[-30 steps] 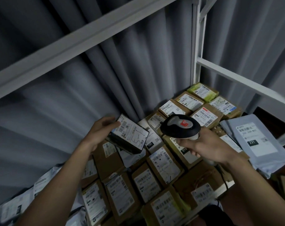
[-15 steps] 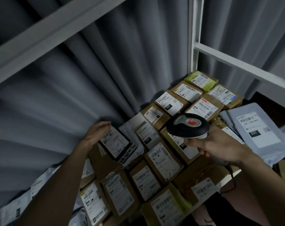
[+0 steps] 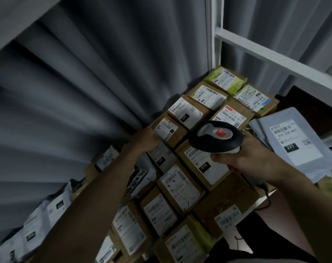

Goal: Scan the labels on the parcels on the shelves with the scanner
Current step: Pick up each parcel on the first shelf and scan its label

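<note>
Many cardboard parcels with white barcode labels lie packed on the shelf [image 3: 263, 201]. My right hand [image 3: 254, 158] grips a black and white handheld scanner [image 3: 216, 137], held above a box labelled 010 [image 3: 203, 164]. My left hand [image 3: 144, 140] reaches to the left edge of a small cardboard box [image 3: 168, 130] near the curtain and touches it. The hand is blurred, so its grip is unclear. A dark parcel [image 3: 138, 179] lies below my left forearm, partly hidden by it.
A grey curtain [image 3: 85, 92] hangs behind the shelf. A white upright post [image 3: 210, 35] and crossbar [image 3: 275, 57] frame the rack. Grey poly mailers, one marked 231 [image 3: 292, 143], lie at the right. More mailers [image 3: 38, 224] sit at the lower left.
My left hand set the dark parcel down among the others and moved up and right to the small box by the curtain. The scanner shifted slightly right.
</note>
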